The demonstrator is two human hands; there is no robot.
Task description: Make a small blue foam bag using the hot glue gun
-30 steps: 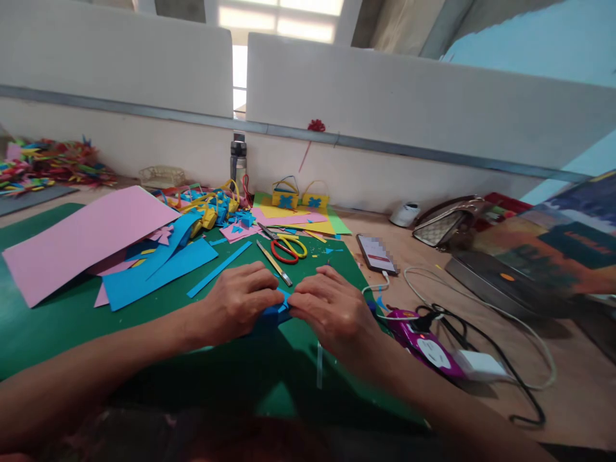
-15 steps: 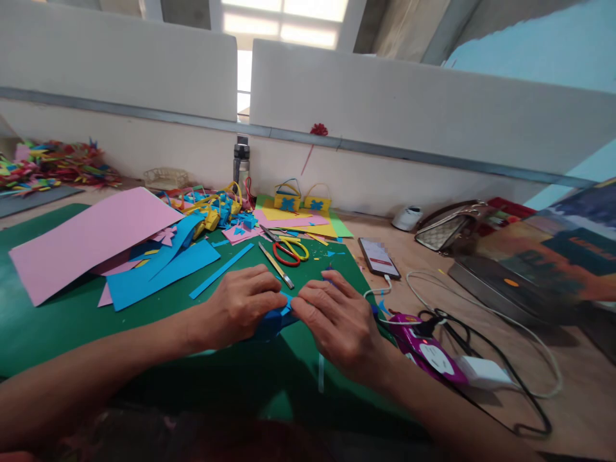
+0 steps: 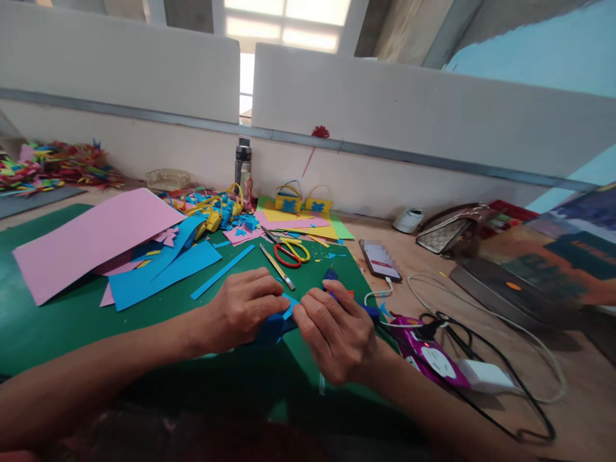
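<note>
My left hand (image 3: 248, 308) is closed, thumb and fingers pinching a small folded blue craft-sheet piece (image 3: 269, 330) above the green mat (image 3: 226, 378). Right beside it, my right hand (image 3: 332, 327) has its fingers closed on the other side of that piece. Its full shape is hidden by my fingers. Behind my right hand lies a dark blue tool with a pointed tip (image 3: 330, 274), mostly covered. Just beyond my hands are a yellow-handled cutter knife (image 3: 277, 267) and scissors (image 3: 291, 253) with red and yellow handles.
Pink sheets (image 3: 96, 244) and blue sheets (image 3: 163, 276) cover the mat's left side. Small yellow bags with blue bows (image 3: 289, 204) stand at the back near a bottle (image 3: 243, 160). To the right are a phone (image 3: 380, 260), a purple power strip (image 3: 428, 353) and loose cables.
My right hand has shifted slightly and its fingers have drawn in, baring more of the dark blue tool behind it. My left hand stays on the blue piece.
</note>
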